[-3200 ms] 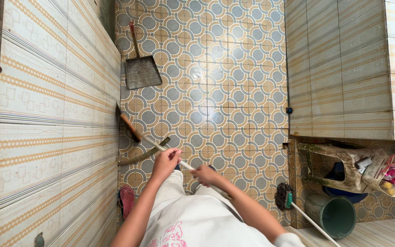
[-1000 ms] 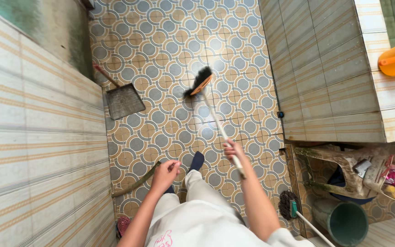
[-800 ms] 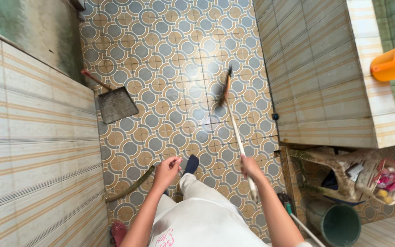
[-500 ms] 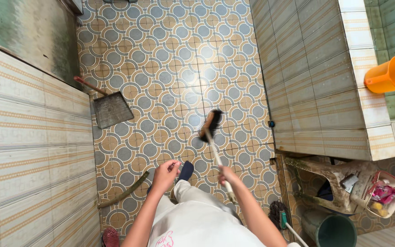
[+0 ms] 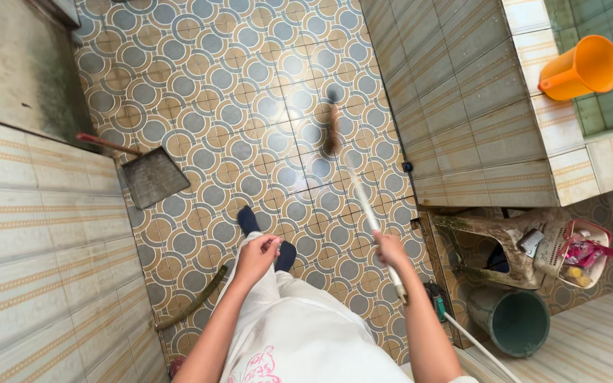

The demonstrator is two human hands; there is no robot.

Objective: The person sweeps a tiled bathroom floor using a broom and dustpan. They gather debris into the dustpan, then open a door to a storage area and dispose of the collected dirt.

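Over tiled floor (image 5: 200, 64): right hand (image 5: 390, 250) grips broom (image 5: 352, 181) handle, bristles blurred; left hand (image 5: 256, 255) loosely curled, holding nothing; dustpan (image 5: 152, 176) near wall.

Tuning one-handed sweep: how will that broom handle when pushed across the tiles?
The broom is probably light: the right hand alone holds it. Its long thin handle looks stiff, though the far head may waver. The glossy floor likely lets the bristles slide.
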